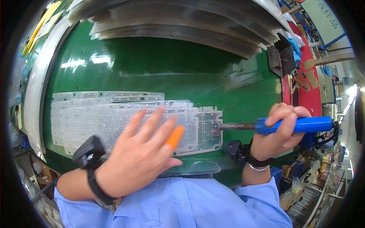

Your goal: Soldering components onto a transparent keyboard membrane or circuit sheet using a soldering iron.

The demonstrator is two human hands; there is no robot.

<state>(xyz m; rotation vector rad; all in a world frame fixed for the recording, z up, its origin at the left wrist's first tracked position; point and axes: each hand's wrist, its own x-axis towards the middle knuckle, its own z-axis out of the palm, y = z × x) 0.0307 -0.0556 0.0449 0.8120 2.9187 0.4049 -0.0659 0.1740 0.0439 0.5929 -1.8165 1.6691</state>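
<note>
A loose, overlapping stack of clear plastic keyboard membrane sheets (87, 114) with printed traces and small dots lies on the green table. My left hand (142, 146) is spread palm down over the middle of the stack, fingers apart and slightly blurred. Its index finger wears an orange finger cot (175, 137). With closed fingers, my right hand (281, 127) grips the blue handle of a soldering iron (310, 124). The iron's metal shaft points left, and its tip meets the right edge of the rightmost sheet. Whether the tip presses on the plastic, I cannot tell.
Tall layers of translucent sheets (182, 24) stand along the back of the green table (152, 68). A dark metal box (280, 57) sits at the back right, beside a red surface (313, 91). A pale metal rail (40, 83) borders the left. Cluttered shelves (315, 190) are lower right.
</note>
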